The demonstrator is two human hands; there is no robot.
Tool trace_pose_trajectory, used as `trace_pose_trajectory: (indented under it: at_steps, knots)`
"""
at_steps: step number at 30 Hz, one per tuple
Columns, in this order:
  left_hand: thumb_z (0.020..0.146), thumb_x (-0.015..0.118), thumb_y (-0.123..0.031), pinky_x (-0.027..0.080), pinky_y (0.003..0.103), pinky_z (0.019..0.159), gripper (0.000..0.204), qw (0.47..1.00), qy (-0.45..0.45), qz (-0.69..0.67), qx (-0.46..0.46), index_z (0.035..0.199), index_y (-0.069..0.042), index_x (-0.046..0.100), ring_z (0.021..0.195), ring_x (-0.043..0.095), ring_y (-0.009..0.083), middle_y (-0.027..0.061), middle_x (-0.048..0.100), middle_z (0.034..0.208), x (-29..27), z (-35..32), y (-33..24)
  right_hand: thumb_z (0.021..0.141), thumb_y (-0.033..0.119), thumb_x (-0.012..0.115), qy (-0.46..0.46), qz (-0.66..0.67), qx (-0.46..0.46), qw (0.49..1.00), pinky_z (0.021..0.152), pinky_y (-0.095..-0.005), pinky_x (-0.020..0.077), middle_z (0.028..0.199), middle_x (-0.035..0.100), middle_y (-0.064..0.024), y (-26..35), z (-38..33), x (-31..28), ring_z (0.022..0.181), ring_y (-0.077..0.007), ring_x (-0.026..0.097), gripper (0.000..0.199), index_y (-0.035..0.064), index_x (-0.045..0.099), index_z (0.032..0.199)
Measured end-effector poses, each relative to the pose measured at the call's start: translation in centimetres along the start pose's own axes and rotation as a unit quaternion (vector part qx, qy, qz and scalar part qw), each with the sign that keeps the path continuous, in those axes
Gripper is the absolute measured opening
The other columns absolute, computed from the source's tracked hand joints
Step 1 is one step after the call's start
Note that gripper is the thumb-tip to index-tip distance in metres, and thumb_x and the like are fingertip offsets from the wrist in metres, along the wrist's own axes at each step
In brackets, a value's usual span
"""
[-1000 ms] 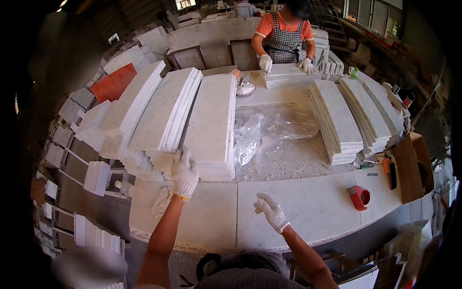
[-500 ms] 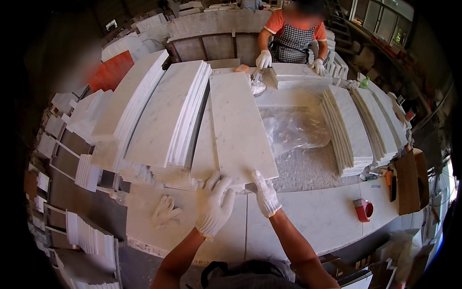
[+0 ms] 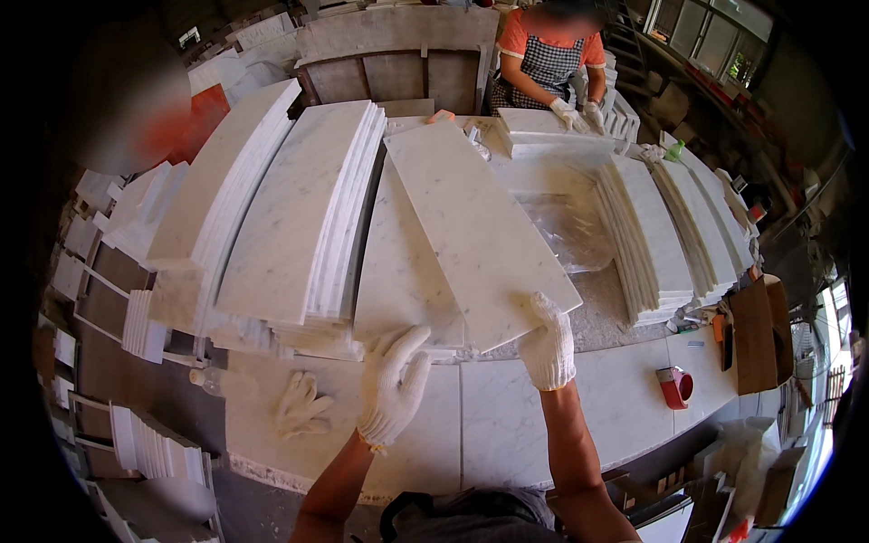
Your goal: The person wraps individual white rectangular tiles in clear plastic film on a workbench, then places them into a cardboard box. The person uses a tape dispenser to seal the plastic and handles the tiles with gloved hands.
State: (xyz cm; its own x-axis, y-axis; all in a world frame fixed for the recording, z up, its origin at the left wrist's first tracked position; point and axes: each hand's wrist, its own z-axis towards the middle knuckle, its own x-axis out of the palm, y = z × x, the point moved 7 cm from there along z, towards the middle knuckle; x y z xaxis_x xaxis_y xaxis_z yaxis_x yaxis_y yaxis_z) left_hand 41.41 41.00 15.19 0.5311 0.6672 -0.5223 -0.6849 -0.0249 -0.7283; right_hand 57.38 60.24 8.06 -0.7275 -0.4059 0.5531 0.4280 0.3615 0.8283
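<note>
A long white marble slab (image 3: 484, 231) with grey veins lies slanted across another marble slab (image 3: 398, 271), its near end swung out to the right. My gloved right hand (image 3: 549, 348) grips the near edge of the upper slab close to its right corner; some of its fingers are hidden. Palm up and fingers apart, my gloved left hand (image 3: 396, 385) is at the near end of the lower slab and holds nothing. Whether its fingertips touch that edge, I cannot tell. A pair of white gloves (image 3: 301, 405) lies on the table left of it.
Stacks of marble slabs (image 3: 294, 213) stand on the left, more slabs (image 3: 647, 235) on the right. Across the table, a co-worker (image 3: 548, 72) rests gloved hands on a slab. A red tape roll (image 3: 674, 387), plastic sheeting (image 3: 570, 226) and a cardboard box (image 3: 765, 335) are on the right.
The upper slab's near end has swung right with my right hand, uncovering more of the slab beneath. My left hand has come off the upper slab. The co-worker's hands have come together.
</note>
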Motion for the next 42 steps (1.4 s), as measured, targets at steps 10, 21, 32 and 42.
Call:
trace_pose_trajectory:
  at_steps: [10,21,32,42]
  knots:
    - [0.099,0.061,-0.01,0.049,0.036,0.1,0.052,0.982,0.02,-0.182,-0.05,0.147,0.001,0.046,0.115,0.062,0.0235,0.0192,0.062,0.131,5.8,-2.2,-2.4,0.093,0.025,0.064,-0.228,-0.069,-0.13,0.963,0.079,-0.0347,0.0573,0.113,0.064,-0.0125,11.2,-17.6,-16.0,0.097,-0.0215,0.066,0.053,-0.0052,0.05,0.134]
    - [0.101,0.063,-0.02,0.051,0.04,0.104,0.045,0.445,0.054,-0.746,-0.493,0.142,-0.008,0.048,0.124,0.058,0.0229,0.0074,0.057,0.139,26.8,-11.7,-2.9,0.095,0.027,0.064,-0.306,-0.144,0.007,0.941,0.078,-0.0318,0.055,0.104,0.067,-0.0063,17.8,-34.0,-37.4,0.092,-0.0168,0.065,0.039,-0.0027,0.061,0.121]
    - [0.1,0.058,-0.013,0.04,0.051,0.116,0.039,0.428,-0.184,-0.698,-0.543,0.138,-0.005,0.051,0.137,0.048,0.0328,0.0118,0.055,0.143,31.9,-32.6,0.7,0.095,0.03,0.069,-0.107,-0.321,0.173,0.925,0.071,-0.0305,0.0524,0.09,0.071,-0.0015,8.9,-18.4,-45.4,0.081,-0.0128,0.064,0.033,-0.0015,0.073,0.104]
    - [0.101,0.06,-0.023,0.054,0.048,0.099,0.041,0.538,-0.11,-0.568,-0.613,0.137,-0.006,0.052,0.124,0.06,0.0329,0.015,0.062,0.134,30.4,-31.4,-0.7,0.091,0.064,0.06,-0.007,-0.725,0.151,0.672,0.074,-0.0471,0.052,0.092,0.072,-0.022,6.7,-11.8,-47.5,0.084,-0.0386,0.069,0.064,0.0007,0.07,0.093]
